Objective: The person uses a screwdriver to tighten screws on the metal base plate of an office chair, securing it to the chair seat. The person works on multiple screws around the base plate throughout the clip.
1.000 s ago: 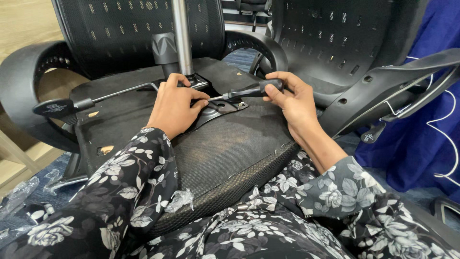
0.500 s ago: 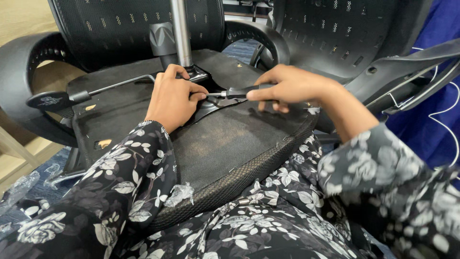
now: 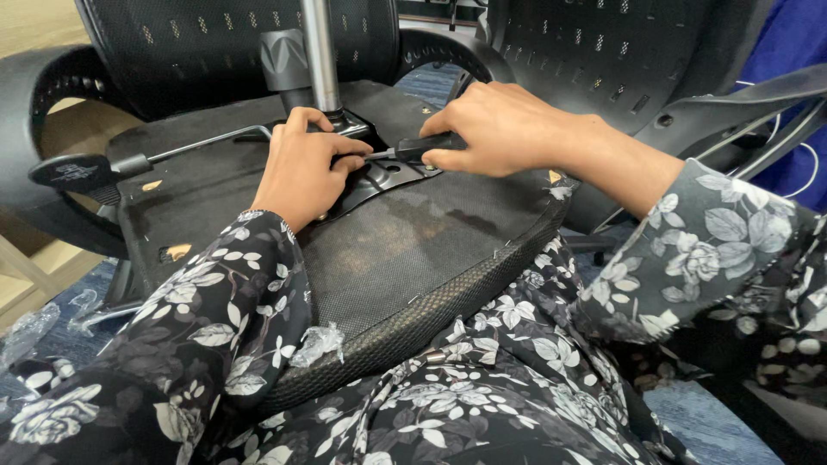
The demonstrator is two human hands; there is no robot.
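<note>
- Head view, seat (image 3: 405, 250): office-chair seat, upside down across the person's lap, black mesh underside facing up, worn patch near the middle.
- Plate (image 3: 379, 176): dark metal mechanism plate fixed at the seat's centre, partly hidden by both hands.
- Column (image 3: 320, 60): bare steel gas post rising upright from the plate, just behind the left hand.
- Lever (image 3: 129, 162): thin rod with flat black paddle, running from the plate to the seat's left edge.
- Screwdriver (image 3: 413, 148): black handle, thin shaft, lying nearly level, tip pointing left toward the plate; tip itself hidden under the left fingers.
- Right hand (image 3: 504, 129): grip closed around the screwdriver handle, thumb beneath.
- Left hand (image 3: 301, 168): palm down on the plate, fingers curled and pinching the shaft near its tip.
- Change: compared with a second ago, the right forearm lies lower and more across the seat; left hand in the same place, tool on the same spot of the plate. Judged: same fastener under work.
- Surroundings: other chair backs (image 3: 603, 52) behind, blue cloth (image 3: 788, 60) at right.
</note>
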